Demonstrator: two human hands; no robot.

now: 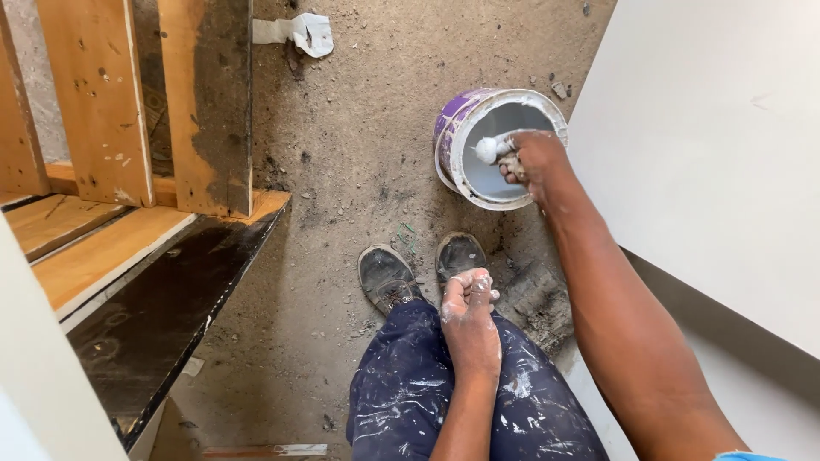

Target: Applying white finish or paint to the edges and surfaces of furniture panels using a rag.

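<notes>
My right hand (531, 162) reaches down into a purple and white bucket (457, 128) on the dirt floor. Its fingers are closed on a lump of white putty (489, 148) held just over the bucket's inside. My left hand (468, 309) rests on my knees, fingers curled in a loose fist and smeared with white paste; nothing shows inside it. I am crouched in dark blue trousers (401, 401) splashed with white, with my two dusty black shoes (386, 275) just below the bucket.
A white wall panel (709, 154) runs along the right. Wooden planks (102, 94) and a dark-stained board (162, 307) stand at left. A scrap of white paper (306, 32) lies at the top. The floor is dusty, with small bits of debris.
</notes>
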